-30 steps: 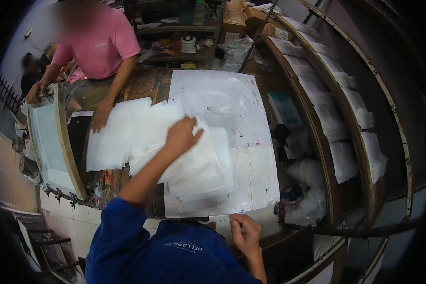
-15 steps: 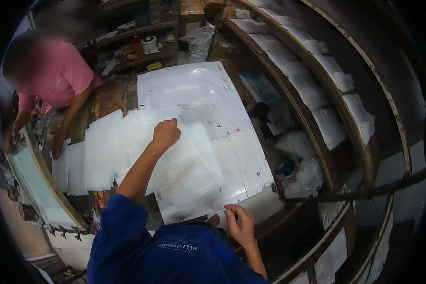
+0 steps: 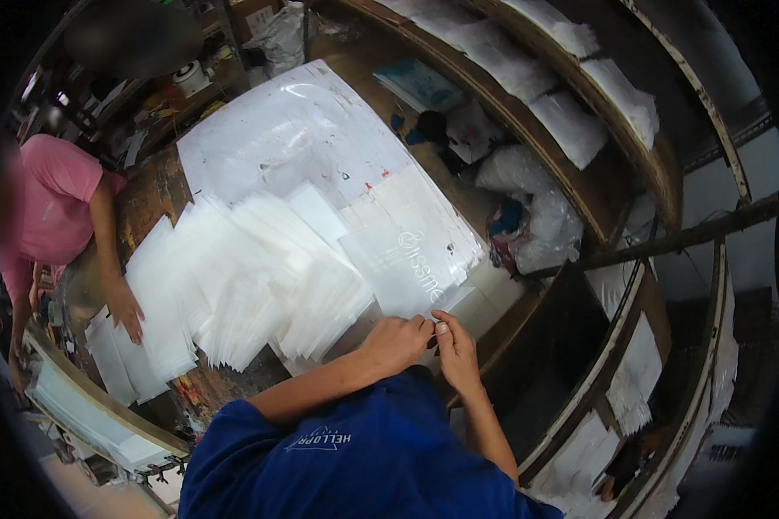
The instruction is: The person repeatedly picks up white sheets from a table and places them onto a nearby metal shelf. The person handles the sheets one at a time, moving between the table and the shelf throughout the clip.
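A translucent plastic bag (image 3: 389,270) with white printing lies flat over the right side of the work surface. Its near edge reaches my two hands, which meet close in front of my body. My left hand (image 3: 395,344) is closed at that edge, fingers bent. Right beside it, my right hand (image 3: 459,350) pinches the bag's near corner between thumb and finger. To the left, many similar pale bags (image 3: 251,277) are fanned out in overlapping rows. The fingertips partly hide where the bag is gripped.
A stained white board (image 3: 286,130) covers the table. At left, a person in a pink shirt (image 3: 56,190) has one hand on the bags, beside a framed screen (image 3: 95,415). Wooden racks (image 3: 571,112) holding white sheets stand at right. Crumpled clear plastic (image 3: 541,216) sits beyond the table's right edge.
My left hand has come back from the fanned bags to my right hand. A printed bag now lies at their fingertips. The view has shifted, and the co-worker's hand rests on the bags.
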Available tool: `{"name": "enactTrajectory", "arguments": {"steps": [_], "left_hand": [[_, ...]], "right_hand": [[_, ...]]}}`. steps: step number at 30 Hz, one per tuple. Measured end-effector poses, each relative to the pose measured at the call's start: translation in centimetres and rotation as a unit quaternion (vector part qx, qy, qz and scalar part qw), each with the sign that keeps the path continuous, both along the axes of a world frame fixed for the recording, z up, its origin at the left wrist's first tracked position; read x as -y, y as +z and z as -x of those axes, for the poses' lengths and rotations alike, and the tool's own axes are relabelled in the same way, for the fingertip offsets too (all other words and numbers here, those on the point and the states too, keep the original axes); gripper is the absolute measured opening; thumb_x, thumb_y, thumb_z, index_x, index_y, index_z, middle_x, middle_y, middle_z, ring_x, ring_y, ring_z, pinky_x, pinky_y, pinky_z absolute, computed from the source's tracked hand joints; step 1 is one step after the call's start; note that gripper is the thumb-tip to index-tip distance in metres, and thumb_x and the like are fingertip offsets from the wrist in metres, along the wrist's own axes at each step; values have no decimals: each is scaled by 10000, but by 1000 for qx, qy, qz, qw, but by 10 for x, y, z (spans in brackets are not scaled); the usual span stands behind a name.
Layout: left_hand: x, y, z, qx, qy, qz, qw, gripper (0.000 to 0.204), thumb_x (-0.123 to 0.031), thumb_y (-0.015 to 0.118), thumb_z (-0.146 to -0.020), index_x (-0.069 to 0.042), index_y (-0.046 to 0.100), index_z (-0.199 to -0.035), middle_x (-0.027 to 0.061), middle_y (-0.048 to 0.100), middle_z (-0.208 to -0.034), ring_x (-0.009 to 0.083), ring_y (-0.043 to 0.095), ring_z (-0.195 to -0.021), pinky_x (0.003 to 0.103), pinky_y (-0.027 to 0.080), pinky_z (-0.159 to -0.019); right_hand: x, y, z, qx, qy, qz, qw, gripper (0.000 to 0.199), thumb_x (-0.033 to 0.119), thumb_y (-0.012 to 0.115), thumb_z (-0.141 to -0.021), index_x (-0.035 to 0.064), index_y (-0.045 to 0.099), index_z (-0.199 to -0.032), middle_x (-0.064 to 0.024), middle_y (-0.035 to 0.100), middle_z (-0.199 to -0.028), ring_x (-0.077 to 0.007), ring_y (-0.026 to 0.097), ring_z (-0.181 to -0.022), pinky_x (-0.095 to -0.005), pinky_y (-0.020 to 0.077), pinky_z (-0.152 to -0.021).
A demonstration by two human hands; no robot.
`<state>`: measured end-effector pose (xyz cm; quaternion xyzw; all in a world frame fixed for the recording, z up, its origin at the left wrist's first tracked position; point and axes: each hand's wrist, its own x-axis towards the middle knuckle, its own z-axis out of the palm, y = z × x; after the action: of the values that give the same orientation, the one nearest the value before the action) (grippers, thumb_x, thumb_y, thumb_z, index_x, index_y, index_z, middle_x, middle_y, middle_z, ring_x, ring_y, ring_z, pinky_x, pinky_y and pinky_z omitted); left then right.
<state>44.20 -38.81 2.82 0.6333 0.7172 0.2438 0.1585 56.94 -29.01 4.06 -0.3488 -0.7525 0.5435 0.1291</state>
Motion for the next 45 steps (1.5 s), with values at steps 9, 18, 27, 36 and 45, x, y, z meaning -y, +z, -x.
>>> {"name": "enactTrajectory", "arguments": {"steps": [9,18,27,36,45], "left_hand": [[5,-18,-25,51,-69,21,996,219,-188,599,-841,-10,601,-968,126,631,-862,326,645,-728,432,529,-656],[13,-14,-18,123,-117,99,981,250,-249,582,-873,-25,593,-986,148,638,-859,351,642,-782,448,520,-717],[47,-24,8,127,-51,114,984,226,-236,608,-859,-45,601,-980,148,636,-853,352,627,-763,433,505,-683],[46,-38,4,62,-35,24,997,186,-170,637,-816,-22,605,-924,141,610,-797,340,601,-728,436,486,-665],[52,-80,-13,51,-28,-66,996,178,-97,594,-843,26,624,-967,183,617,-844,323,600,-763,390,481,-684]], "right_hand": [[17,-12,-33,54,-85,-32,994,193,144,551,-942,-32,631,-956,-145,666,-794,-206,657,-697,-317,503,-649],[12,-15,-48,63,-84,-146,984,116,71,600,-880,-25,638,-933,-179,653,-835,-298,649,-733,-351,507,-663],[23,-22,-66,66,-133,-171,974,88,39,623,-858,-16,631,-925,-147,642,-822,-252,645,-731,-318,494,-656],[-2,12,-88,66,-115,-250,959,186,14,599,-818,5,634,-1000,-163,640,-945,-321,643,-825,-373,521,-720],[-57,208,-84,100,-28,-422,901,159,55,583,-740,18,619,-891,-202,650,-802,-399,652,-770,-487,513,-692]]}}
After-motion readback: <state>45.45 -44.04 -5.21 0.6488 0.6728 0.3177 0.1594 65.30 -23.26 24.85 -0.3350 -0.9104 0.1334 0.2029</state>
